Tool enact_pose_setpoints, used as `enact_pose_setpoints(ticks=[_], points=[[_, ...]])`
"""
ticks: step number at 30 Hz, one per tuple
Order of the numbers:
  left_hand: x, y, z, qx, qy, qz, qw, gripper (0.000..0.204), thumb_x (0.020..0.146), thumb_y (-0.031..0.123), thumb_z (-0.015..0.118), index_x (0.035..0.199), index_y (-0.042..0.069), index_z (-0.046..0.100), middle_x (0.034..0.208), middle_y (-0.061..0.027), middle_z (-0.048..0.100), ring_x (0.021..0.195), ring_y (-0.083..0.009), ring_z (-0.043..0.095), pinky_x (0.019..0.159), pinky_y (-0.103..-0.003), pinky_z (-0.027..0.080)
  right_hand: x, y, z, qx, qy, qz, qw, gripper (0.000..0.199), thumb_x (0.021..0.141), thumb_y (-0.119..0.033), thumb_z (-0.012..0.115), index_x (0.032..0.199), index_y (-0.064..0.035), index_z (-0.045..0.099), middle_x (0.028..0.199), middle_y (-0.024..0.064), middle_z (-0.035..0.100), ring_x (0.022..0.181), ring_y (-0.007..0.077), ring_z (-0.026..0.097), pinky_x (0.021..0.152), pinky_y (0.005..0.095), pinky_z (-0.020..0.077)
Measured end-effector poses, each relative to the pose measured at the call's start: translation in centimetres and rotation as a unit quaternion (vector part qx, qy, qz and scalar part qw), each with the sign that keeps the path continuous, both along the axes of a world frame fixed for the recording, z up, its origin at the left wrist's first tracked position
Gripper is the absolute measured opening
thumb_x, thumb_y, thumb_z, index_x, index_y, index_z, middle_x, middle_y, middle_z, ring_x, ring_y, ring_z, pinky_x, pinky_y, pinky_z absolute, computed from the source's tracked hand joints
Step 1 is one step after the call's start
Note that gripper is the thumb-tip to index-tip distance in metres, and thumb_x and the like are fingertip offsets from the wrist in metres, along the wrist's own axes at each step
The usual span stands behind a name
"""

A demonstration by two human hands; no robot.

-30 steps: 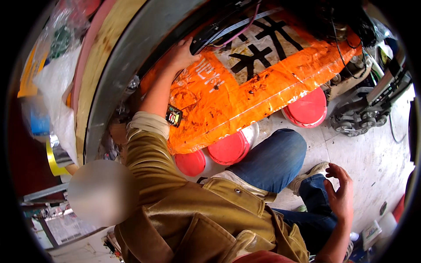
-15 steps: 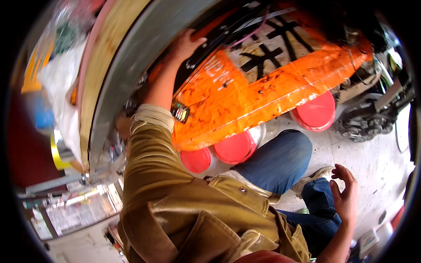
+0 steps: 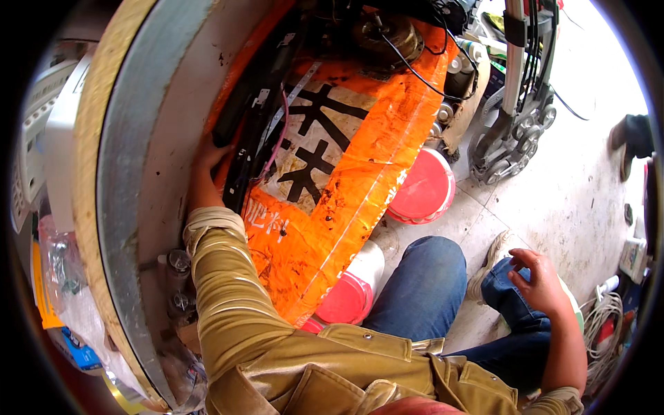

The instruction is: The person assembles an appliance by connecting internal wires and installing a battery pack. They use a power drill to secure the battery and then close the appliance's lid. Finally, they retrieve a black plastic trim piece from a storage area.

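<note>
My left hand (image 3: 209,158) reaches down beside the inner side of the grey-edged table at the far left. It lies against a long black bar (image 3: 252,131) on an orange printed plastic sack (image 3: 360,207); the thumb shows, but the other fingers are hidden. Along the bar run a pink wire (image 3: 285,128) and a thin pale metal strip (image 3: 294,93). Away to the right, my right hand (image 3: 543,280) hangs in the air above my bent leg, its fingers loosely curled and apart with nothing in them.
Red-lidded buckets (image 3: 422,187) stand under the sack's near edge. A round metal part (image 3: 391,38) with black cables sits at its far end. Beyond are a carton of cans (image 3: 460,104) and a wheeled stand (image 3: 512,138). A coiled cable (image 3: 603,332) lies at right.
The view has turned, so the sack and table stand more upright in it. My left hand has gone lower beside the black bar, its fingers now hidden. My right hand stays raised and empty.
</note>
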State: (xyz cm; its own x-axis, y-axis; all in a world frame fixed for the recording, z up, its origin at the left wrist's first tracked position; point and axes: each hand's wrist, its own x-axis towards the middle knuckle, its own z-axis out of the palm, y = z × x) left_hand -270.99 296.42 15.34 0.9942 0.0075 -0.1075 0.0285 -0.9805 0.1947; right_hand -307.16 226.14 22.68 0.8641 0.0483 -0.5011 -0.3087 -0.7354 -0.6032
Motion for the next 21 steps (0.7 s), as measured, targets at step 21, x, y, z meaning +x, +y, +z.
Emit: enact_pose_setpoints(ticks=[21], points=[[-6.0, -8.0, 4.5, 0.4, -0.271, 0.124, 0.867, 0.097, 0.057, 0.053, 0.079, 0.135, 0.012, 0.038, 0.124, -0.0142, 0.048, 0.115, -0.032, 0.045, 0.09, -0.052, 0.038, -0.2, 2.9, 3.6, 0.038, -0.032, 0.055, 0.997, 0.037, 0.075, -0.004, 0.062, 0.112, -0.0024, 0.057, 0.101, 0.0149, 0.061, 0.092, 0.0308, 0.06, 0.08, 0.0366, 0.0481]])
